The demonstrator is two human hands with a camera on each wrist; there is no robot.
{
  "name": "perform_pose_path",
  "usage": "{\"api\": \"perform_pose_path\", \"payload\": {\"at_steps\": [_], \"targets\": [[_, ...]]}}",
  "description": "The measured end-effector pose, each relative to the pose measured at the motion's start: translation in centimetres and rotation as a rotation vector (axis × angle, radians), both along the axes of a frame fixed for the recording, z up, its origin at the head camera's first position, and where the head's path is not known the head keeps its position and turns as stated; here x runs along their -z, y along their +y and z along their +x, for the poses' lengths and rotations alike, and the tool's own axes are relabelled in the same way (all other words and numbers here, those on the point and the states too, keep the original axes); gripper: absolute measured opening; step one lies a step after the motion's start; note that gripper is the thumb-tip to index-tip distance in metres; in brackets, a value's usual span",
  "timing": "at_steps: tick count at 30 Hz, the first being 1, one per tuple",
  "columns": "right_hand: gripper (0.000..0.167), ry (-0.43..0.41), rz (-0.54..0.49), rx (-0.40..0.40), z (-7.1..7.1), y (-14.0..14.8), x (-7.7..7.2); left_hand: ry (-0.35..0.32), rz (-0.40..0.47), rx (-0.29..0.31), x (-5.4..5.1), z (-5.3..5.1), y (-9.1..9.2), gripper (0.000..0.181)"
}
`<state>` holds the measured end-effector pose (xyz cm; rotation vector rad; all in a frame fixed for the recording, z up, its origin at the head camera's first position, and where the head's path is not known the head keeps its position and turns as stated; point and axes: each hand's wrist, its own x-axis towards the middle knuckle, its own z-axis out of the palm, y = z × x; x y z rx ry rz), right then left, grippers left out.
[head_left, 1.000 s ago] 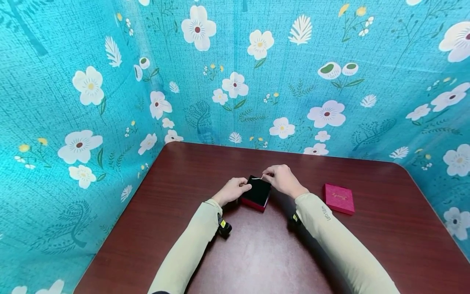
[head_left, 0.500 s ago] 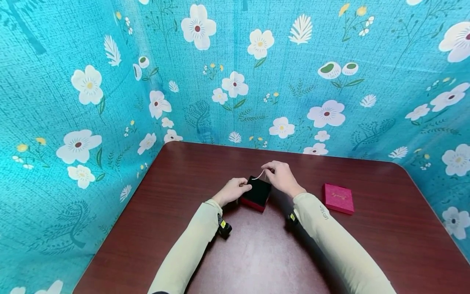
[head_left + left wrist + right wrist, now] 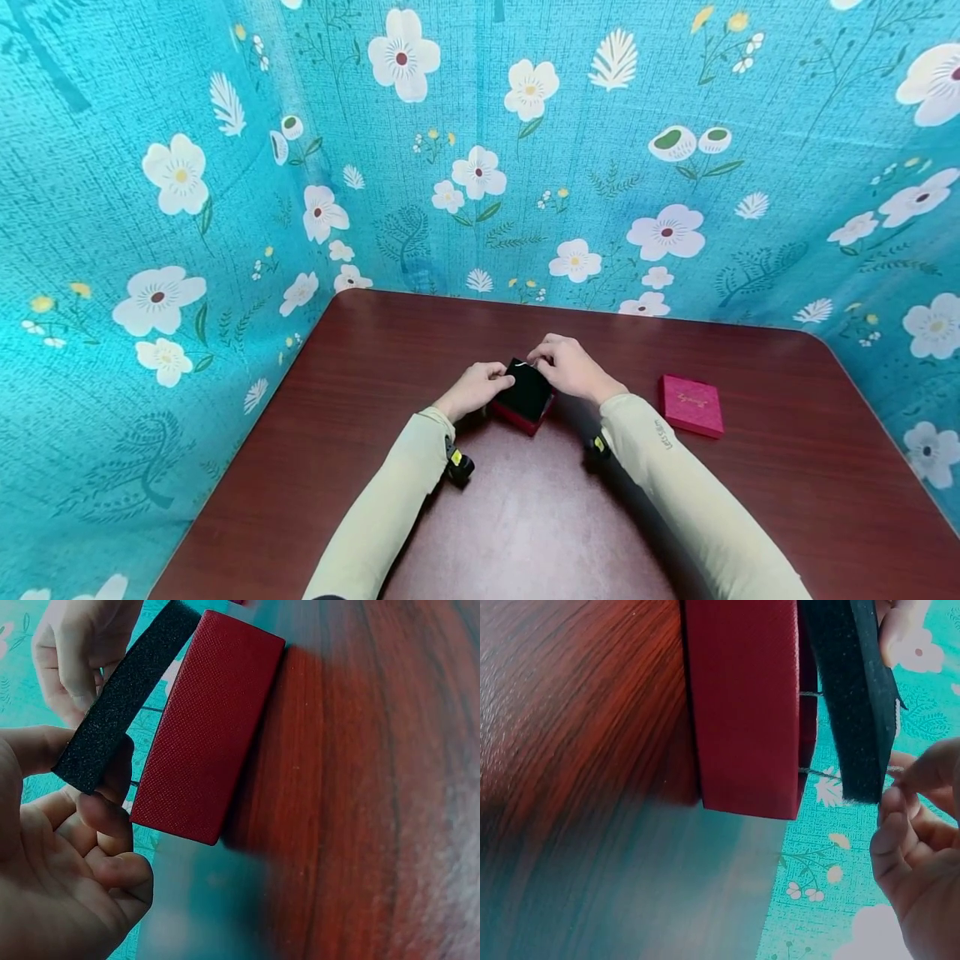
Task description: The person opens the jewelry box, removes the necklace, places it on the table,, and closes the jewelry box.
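Observation:
My left hand [image 3: 474, 390] pinches the edge of a black foam pad [image 3: 124, 701] between thumb and fingers. This pad is tilted up out of a small red box [image 3: 210, 727], leaving a gap on the side the wrist views show. Thin silvery strands of a chain [image 3: 810, 694] cross that gap between pad and box. On top of the pad, a pale length of the chain [image 3: 898, 716] shows near the far edge. My right hand [image 3: 567, 367] pinches the chain with its fingertips at the pad's far right corner. The inside of the box is hidden under the pad.
A pinkish-red square lid [image 3: 692, 405] with gold lettering lies on the brown wooden table [image 3: 390, 358], right of my right forearm. Blue flowered cloth [image 3: 525, 167] hangs behind the table and along its left side.
My right hand first raised the chain in a loop above the pad, then came down again to the pad's corner. The pad now sits more tilted over the box. My left hand stays put.

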<state>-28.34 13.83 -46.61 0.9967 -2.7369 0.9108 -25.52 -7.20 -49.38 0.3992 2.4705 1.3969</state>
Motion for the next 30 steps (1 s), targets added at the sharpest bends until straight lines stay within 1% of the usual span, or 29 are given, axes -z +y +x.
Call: {"api": "perform_pose_path", "payload": {"at_steps": [3, 8, 16, 19, 25, 30], "targets": [[0.014, 0.007, -0.003, -0.029, 0.09, 0.00, -0.02, -0.012, 0.008, 0.002, -0.10, 0.03, 0.04, 0.016], [0.011, 0.013, -0.002, -0.077, 0.10, 0.12, 0.06, -0.025, 0.018, 0.010, -0.14, 0.05, 0.07, 0.017], [0.004, 0.091, 0.049, -0.096, -0.19, -0.18, 0.42, -0.001, 0.009, 0.036, -0.12, 0.09, 0.14, 0.018], [0.005, 0.103, 0.045, -0.078, -0.16, -0.22, 0.50, 0.009, 0.005, 0.037, -0.08, 0.05, 0.20, 0.016], [0.006, 0.113, 0.002, 0.010, -0.17, -0.34, 0.67, 0.025, 0.007, 0.032, -0.01, 0.14, 0.31, 0.015], [0.006, 0.126, -0.015, 0.059, -0.28, -0.43, 0.63, 0.041, -0.010, 0.035, 0.06, 0.18, 0.27, 0.016]]}}
